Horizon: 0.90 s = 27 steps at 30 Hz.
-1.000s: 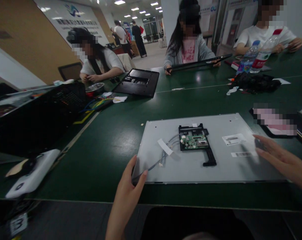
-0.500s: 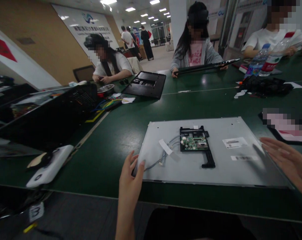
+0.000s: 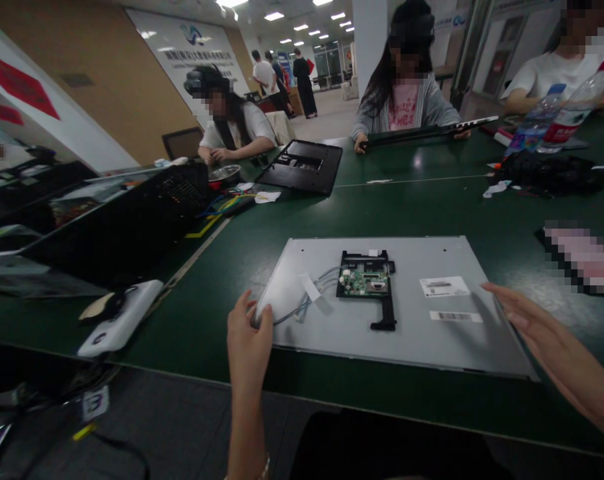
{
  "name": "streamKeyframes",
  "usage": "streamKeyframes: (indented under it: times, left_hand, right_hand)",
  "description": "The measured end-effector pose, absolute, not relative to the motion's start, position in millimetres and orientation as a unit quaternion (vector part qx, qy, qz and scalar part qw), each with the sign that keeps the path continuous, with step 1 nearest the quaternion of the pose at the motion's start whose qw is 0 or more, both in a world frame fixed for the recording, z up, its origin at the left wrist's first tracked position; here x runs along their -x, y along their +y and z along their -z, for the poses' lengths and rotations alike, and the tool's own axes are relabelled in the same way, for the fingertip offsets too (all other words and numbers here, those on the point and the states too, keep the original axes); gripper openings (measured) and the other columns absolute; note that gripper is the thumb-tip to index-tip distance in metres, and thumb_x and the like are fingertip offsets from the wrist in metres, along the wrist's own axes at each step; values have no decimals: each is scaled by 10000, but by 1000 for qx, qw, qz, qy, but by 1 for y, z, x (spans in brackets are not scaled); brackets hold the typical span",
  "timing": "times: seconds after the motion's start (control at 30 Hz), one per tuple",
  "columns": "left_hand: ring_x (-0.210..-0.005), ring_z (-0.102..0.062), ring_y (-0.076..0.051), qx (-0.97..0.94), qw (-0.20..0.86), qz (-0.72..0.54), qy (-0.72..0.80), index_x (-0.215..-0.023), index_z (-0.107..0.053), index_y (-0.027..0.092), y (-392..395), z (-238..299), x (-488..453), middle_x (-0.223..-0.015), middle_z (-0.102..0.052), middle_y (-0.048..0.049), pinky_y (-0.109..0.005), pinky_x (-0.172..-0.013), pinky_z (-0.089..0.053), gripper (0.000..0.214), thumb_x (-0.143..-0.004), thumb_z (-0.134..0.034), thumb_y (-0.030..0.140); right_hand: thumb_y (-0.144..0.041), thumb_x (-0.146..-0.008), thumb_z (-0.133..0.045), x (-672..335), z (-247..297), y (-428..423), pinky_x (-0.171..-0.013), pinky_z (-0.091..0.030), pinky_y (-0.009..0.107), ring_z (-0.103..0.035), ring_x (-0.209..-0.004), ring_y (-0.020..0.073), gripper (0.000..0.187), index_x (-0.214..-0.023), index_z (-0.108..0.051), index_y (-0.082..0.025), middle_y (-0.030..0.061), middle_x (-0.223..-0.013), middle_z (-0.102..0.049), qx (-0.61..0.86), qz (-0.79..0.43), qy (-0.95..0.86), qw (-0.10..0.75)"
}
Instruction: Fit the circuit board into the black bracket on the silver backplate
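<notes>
In front of me lies a flat grey metal-backed display panel [image 3: 322, 333] on the green table. A black plastic bracket [image 3: 389, 310] with a green circuit board [image 3: 365, 283] sits on its back. Grey cables [image 3: 302, 307] run left from the board, with a white tape strip [image 3: 310, 287] over them. My left hand [image 3: 249, 327] grips the panel's left edge near the front corner, thumb on top and fingers around the side. Along the right edge, my right hand [image 3: 537, 327] rests with its fingers stretched out, beside two white labels [image 3: 445, 287].
Left stand a large black casing [image 3: 127, 233] and a white device [image 3: 122, 319]. Farther back lie a black plastic cover [image 3: 302, 167] and a metal bowl [image 3: 225, 175]. A phone [image 3: 582, 257] and bottles [image 3: 565, 127] are at right. Co-workers sit opposite, one holding a dark panel [image 3: 427, 132].
The display panel has slid left across the table and turned slightly, both hands moving with it. My view has swung a little to the left.
</notes>
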<state>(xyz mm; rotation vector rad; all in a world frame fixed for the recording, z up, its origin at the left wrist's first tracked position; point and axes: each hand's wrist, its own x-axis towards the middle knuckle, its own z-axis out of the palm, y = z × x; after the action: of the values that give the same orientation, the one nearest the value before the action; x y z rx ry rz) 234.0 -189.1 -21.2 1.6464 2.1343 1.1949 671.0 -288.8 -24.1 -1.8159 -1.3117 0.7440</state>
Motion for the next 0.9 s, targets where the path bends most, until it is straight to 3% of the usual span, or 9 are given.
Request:
streamKeyframes:
  times: [0.1,0.3,0.47,0.6,0.9]
  left_hand:
    - [-1156,-582,-296,-573,24,-368,732,-1360,-505,121,-183,22,-227,-1240,-574,-177,-449,-997,-465,570,-866,-534,404]
    - [-1340,-423,-348,-523,-54,-299,796,-1390,-464,140,-192,11,-236,-1407,-478,-199,-634,-1082,-293,537,-928,-470,415]
    - [-1363,-396,-333,-527,-64,-317,786,-1404,-448,123,-202,15,-231,-1439,-432,-213,-546,-1069,-364,563,-925,-490,416]
    - [-1363,-396,-319,-532,-53,-335,776,-1392,-459,117,-202,22,-223,-1424,-442,-208,-497,-1087,-365,557,-922,-496,413]
    - [-1343,-413,-334,-533,-52,-331,777,-1379,-470,111,-203,27,-220,-1393,-472,-208,-519,-1102,-337,546,-916,-503,399]
  right_hand:
    - [-549,-840,-511,-658,19,-283,-1159,-275,511,-344,-1428,312,537,-1295,-591,-273,78,-1509,-468,681,-353,-514,384]
    - [-478,-876,-534,-637,23,-278,-1142,-290,567,-307,-1444,332,529,-1378,-513,-312,68,-1601,-303,631,-330,-621,328]
    - [-447,-786,-690,-621,25,-280,-1140,-270,597,-65,-1492,374,781,-1495,-369,-374,13,-1662,-66,575,-274,-750,178]
    - [-444,-815,-676,-611,31,-276,-1165,-222,568,-97,-1489,373,772,-1511,-349,-371,21,-1665,6,543,-238,-796,121]
    - [-450,-916,-569,-591,34,-256,-1172,-213,550,-100,-1486,371,656,-1521,-331,-365,51,-1663,21,502,-193,-834,121]
